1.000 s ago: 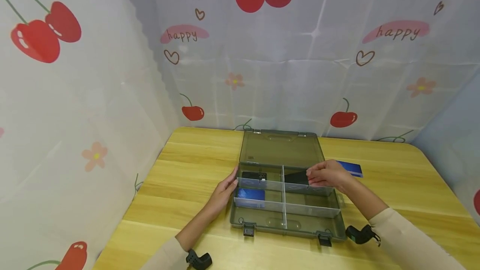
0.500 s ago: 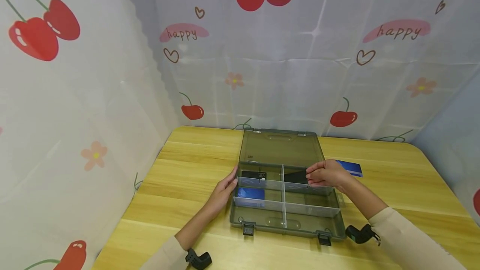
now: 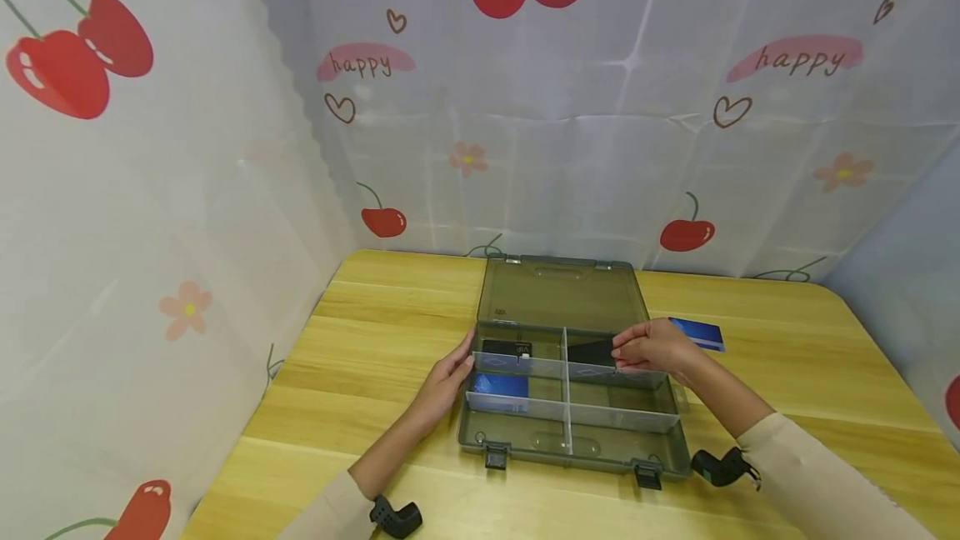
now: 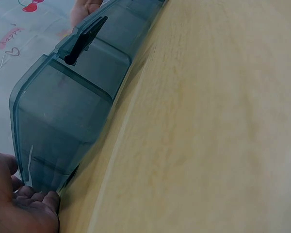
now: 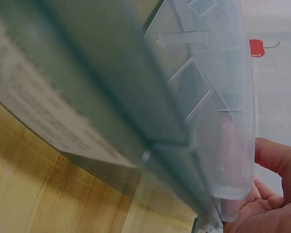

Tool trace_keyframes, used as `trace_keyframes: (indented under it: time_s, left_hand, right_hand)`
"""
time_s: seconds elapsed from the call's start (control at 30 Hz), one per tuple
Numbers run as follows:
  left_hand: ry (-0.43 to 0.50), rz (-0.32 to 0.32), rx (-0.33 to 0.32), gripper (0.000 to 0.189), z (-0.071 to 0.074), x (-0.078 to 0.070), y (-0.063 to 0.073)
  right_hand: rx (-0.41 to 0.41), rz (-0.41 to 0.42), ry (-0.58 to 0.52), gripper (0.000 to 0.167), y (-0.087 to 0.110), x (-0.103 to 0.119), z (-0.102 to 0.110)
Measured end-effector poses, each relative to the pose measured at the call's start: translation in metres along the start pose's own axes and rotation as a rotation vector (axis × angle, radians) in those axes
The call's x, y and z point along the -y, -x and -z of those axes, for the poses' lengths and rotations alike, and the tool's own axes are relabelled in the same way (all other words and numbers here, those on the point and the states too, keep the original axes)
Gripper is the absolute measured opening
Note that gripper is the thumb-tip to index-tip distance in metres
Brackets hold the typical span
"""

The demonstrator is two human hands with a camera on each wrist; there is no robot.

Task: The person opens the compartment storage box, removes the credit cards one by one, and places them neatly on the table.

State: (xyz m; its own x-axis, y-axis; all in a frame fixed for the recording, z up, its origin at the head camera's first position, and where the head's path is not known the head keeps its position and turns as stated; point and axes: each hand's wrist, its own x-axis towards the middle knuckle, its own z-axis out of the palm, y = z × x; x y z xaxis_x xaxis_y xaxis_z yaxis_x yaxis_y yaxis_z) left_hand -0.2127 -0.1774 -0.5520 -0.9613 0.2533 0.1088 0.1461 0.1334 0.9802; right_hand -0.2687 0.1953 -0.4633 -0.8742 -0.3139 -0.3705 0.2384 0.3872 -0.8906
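Observation:
In the head view, a smoky transparent divided storage box (image 3: pixel 558 463) lies on the table with its lid (image 3: pixel 562 290) laid back. My left hand (image 3: pixel 441 390) rests along the box's left side, fingers extended on the outer wall and thumb at the rim. Over the back right compartment, my right hand (image 3: pixel 654 350) pinches a black card (image 3: pixel 588 352), fingertips covering its right end. Another black card (image 3: pixel 504 349), marked VIP, lies in the back left compartment. A blue card (image 3: pixel 501 387) sits in the middle left one. The right wrist view shows the right fingers (image 5: pixel 269 153) behind a clear divider (image 5: pixel 233 73).
A further blue card (image 3: pixel 699 334) lies on the wooden table (image 3: pixel 375 340), right of the lid and behind my right hand. Two black latches (image 3: pixel 496 458) hang from the box's front edge. A printed cloth (image 3: pixel 562 157) rises behind the table.

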Motion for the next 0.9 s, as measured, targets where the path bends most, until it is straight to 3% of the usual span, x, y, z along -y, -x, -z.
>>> trace_keyframes:
  time_s: [0.53, 0.9]
  left_hand:
    - [0.007, -0.003, 0.002, 0.054, -0.001, 0.0, -0.001]
    - [-0.012, 0.009, 0.003, 0.054, 0.001, 0.002, -0.001]
  right_hand:
    - [-0.034, 0.05, 0.026, 0.034, 0.013, 0.005, 0.006]
    - [-0.121, 0.097, 0.112, 0.038, 0.026, 0.01, 0.013]
